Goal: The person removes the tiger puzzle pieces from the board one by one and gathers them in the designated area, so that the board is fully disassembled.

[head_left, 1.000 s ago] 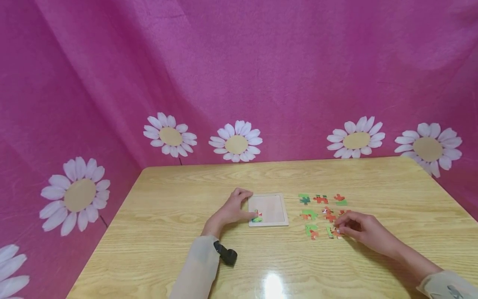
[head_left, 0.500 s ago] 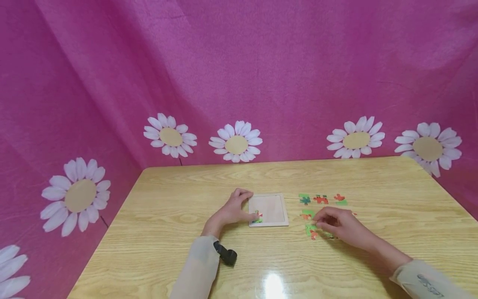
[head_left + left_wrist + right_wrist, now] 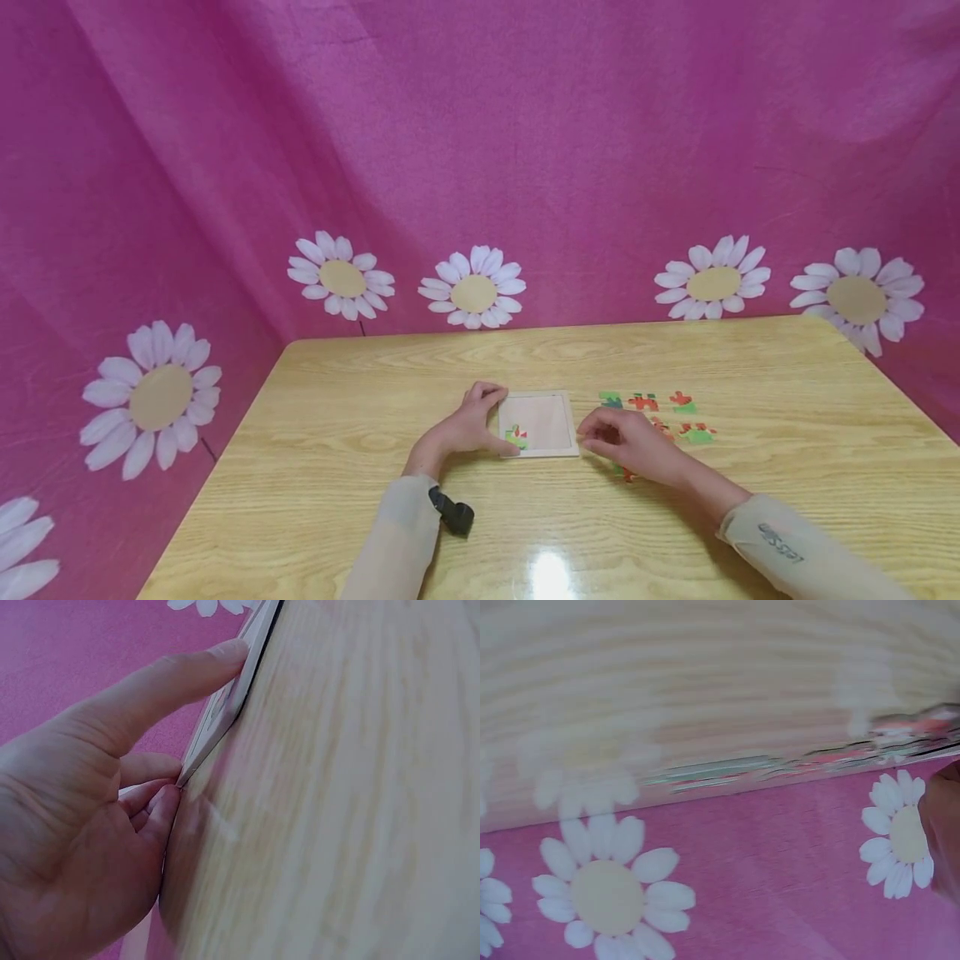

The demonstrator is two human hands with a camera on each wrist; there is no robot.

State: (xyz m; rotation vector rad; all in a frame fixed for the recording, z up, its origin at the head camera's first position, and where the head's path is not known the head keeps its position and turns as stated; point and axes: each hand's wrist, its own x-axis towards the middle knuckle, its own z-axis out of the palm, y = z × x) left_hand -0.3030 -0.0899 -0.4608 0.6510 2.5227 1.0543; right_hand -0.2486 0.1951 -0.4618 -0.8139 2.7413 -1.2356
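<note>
A shallow square puzzle tray [image 3: 540, 454] with a pale rim lies on the table. One green, red and white jigsaw piece [image 3: 515, 437] sits in its near left corner. My left hand [image 3: 468, 422] holds the tray by its left side, fingers at the far left corner, thumb on the near rim; the left wrist view shows the thumb over the tray edge [image 3: 250, 675]. By the tray's right rim, my right hand [image 3: 633, 442] has thumb and fingertips pinched on a small puzzle piece, mostly hidden. Only part of that hand [image 3: 943, 825] enters the right wrist view.
Several loose jigsaw pieces, such as a red one [image 3: 643, 402] and a green-and-red one [image 3: 697, 432], lie in rows right of the tray. My right hand covers some. A pink curtain [image 3: 570, 167] with white flowers hangs behind the wooden table [image 3: 420, 362].
My right hand has moved left from the loose pieces to the tray's right rim. My left thumb has slid off the piece in the tray onto the near rim.
</note>
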